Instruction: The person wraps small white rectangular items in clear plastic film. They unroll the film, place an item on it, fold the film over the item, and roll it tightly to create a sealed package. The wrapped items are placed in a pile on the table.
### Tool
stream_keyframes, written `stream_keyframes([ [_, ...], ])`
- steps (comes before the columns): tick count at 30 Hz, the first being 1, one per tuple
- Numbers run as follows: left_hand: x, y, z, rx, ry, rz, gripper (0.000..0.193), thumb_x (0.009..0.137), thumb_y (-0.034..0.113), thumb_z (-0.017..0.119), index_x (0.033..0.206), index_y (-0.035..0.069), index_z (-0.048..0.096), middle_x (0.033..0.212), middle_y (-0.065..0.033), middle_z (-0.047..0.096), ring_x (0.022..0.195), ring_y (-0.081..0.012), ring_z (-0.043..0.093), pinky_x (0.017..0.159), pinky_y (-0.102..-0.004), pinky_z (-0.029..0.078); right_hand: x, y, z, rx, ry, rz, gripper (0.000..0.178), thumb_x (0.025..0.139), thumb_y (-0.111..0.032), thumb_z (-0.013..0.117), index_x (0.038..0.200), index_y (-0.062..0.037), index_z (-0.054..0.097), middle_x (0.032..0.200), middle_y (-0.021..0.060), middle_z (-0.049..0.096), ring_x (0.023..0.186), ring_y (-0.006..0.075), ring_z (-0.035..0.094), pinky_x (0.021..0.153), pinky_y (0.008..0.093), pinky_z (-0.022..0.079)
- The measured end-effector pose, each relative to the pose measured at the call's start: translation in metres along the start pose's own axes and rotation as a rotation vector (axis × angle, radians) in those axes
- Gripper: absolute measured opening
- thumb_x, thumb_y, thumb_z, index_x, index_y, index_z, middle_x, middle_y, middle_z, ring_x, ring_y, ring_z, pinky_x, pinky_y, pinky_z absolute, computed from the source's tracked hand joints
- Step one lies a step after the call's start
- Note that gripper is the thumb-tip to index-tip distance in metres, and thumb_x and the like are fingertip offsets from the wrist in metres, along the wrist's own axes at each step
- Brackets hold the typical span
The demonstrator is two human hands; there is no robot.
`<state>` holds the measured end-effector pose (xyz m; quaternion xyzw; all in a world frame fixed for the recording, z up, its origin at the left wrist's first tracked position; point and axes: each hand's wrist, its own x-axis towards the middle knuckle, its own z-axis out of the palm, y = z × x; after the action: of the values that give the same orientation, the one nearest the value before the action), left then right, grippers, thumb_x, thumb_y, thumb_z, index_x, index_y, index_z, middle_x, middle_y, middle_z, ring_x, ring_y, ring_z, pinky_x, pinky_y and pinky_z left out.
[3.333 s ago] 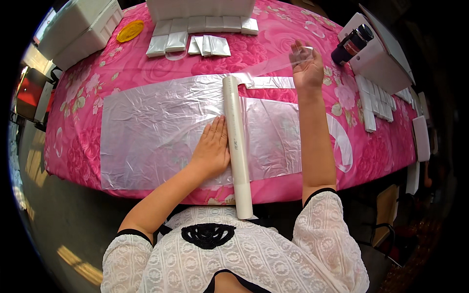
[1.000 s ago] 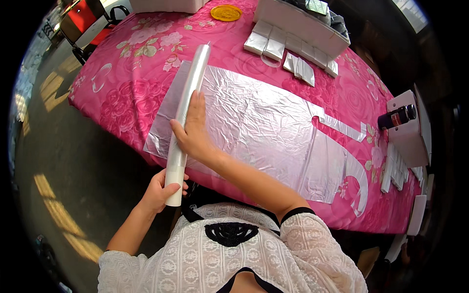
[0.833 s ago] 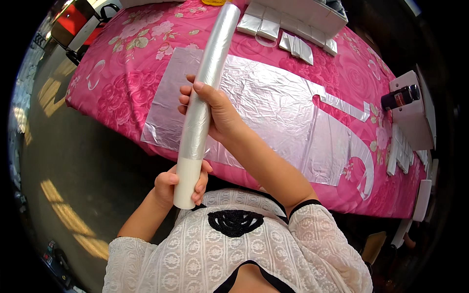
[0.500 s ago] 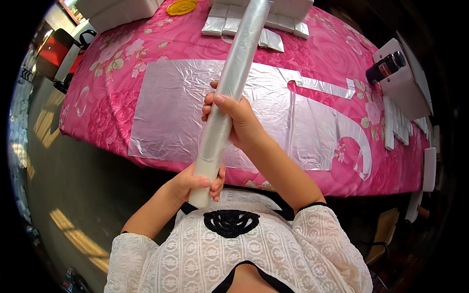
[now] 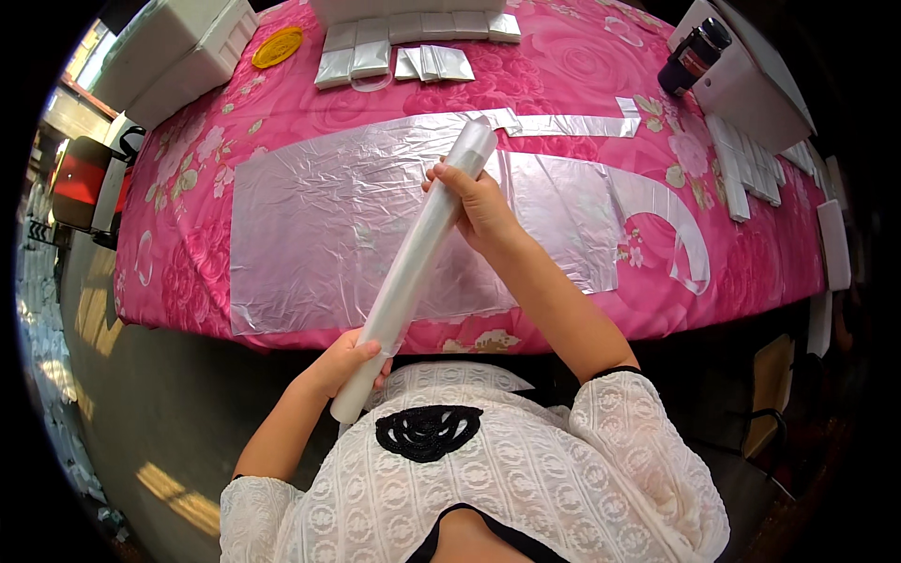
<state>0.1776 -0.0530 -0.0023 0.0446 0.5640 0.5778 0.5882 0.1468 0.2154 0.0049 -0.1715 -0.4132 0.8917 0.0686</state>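
A long roll of clear plastic film [image 5: 410, 260] slants across in front of me, its near end by my body and its far end above the table. My left hand [image 5: 357, 360] is closed around the roll near its lower end. Higher up, my right hand [image 5: 477, 202] wraps the roll close to its upper end, thumb on top. Beneath it, a thin translucent plastic apron [image 5: 310, 225] lies spread and wrinkled on the table, with a neck loop [image 5: 680, 225] at its right. The roll and my right arm hide part of the apron.
A pink flowered cloth [image 5: 554, 84] covers the table. Folded plastic packets [image 5: 352, 58] lie at the far side, with more packets [image 5: 746, 159] at the right. A dark bottle [image 5: 694, 58] stands by a white box [image 5: 751, 80]. A yellow lid-like disc [image 5: 277, 46] lies beside white foam boxes [image 5: 178, 56] at the left.
The roll's upper end has come down nearer the table, and its lower end has shifted left. My right hand now sits closer to the roll's upper end. The view has shifted slightly.
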Motion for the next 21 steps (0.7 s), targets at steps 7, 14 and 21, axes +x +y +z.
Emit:
stream_keyframes([
  [7,-0.019,-0.037,-0.015,-0.179,-0.122,-0.125,0.07,0.065,0.05,0.07,0.107,-0.004,0.052,0.066,-0.0059,0.053,0.052,-0.012,0.05,0.05,-0.023,0.042,0.024,-0.041,-0.074,-0.479,0.2,-0.064,0.031,0.08,-0.019,0.063,0.103,-0.0007,0.055,0.084,0.0032,0.059,0.057,0.0032,0.048,0.049,0.0167,0.038],
  [14,-0.019,-0.037,-0.018,-0.277,-0.169,-0.129,0.074,0.065,0.044,0.069,0.114,-0.007,0.049,0.065,-0.0061,0.052,0.05,-0.0113,0.049,0.048,-0.0226,0.041,0.025,-0.027,-0.064,-0.729,-0.044,0.065,0.033,0.083,-0.026,0.061,0.105,-0.0008,0.058,0.08,0.0014,0.061,0.058,0.0018,0.049,0.049,0.016,0.037],
  [21,-0.016,-0.044,-0.031,-0.496,-0.317,-0.187,0.079,0.064,0.039,0.071,0.118,-0.012,0.043,0.067,-0.0079,0.053,0.049,-0.0115,0.05,0.044,-0.0221,0.042,0.029,-0.032,-0.059,-0.783,-0.196,0.269,0.032,0.079,-0.032,0.065,0.095,-0.0032,0.062,0.062,0.0008,0.058,0.048,0.0046,0.045,0.046,0.0173,0.035],
])
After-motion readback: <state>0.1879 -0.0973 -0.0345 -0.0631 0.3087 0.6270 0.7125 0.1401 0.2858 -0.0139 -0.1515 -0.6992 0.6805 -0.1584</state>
